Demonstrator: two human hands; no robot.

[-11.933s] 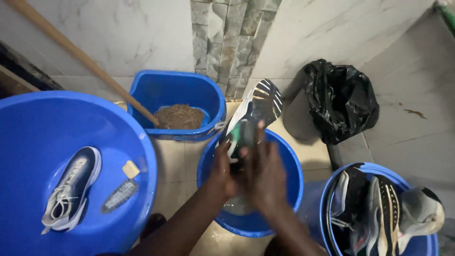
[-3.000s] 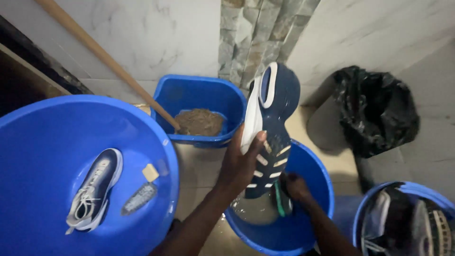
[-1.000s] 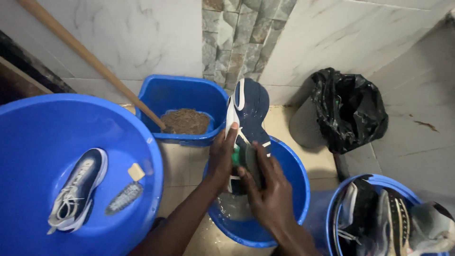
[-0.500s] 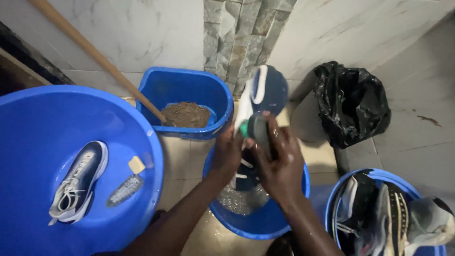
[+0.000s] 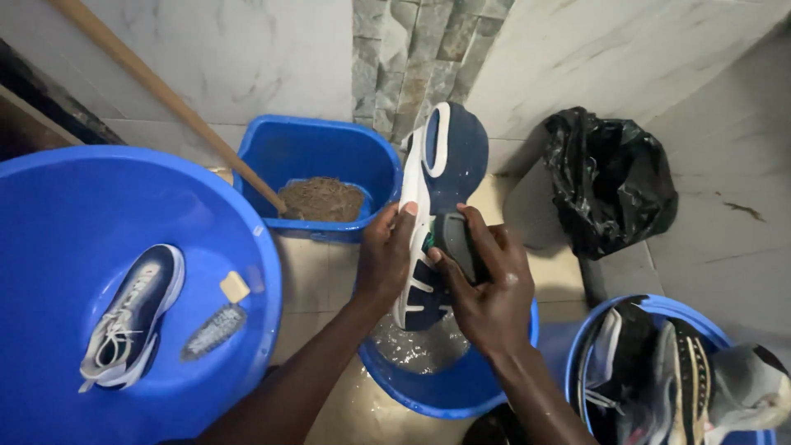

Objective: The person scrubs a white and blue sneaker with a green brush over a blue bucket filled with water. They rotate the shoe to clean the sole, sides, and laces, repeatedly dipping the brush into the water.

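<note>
My left hand [image 5: 386,257] grips a blue and white sneaker [image 5: 445,169] by its side, sole facing me, above a small blue bucket [image 5: 449,387] holding soapy water. My right hand [image 5: 486,284] presses a dark scrubbing sponge [image 5: 455,239] with a green edge against the middle of the sole. The shoe's toe end dips toward the water; its heel points up toward the wall.
A big blue basin [image 5: 49,247] at left holds a second sneaker [image 5: 132,313], a brush [image 5: 212,331] and a soap piece [image 5: 235,287]. Behind stands a square blue bucket [image 5: 317,148] with brown debris and a wooden handle [image 5: 165,95]. A black bag [image 5: 614,177] and a tub of shoes [image 5: 684,371] are at right.
The sponge hand has slid slightly down along the sole. The sneaker stays held over the bucket, and the view has shifted a little.
</note>
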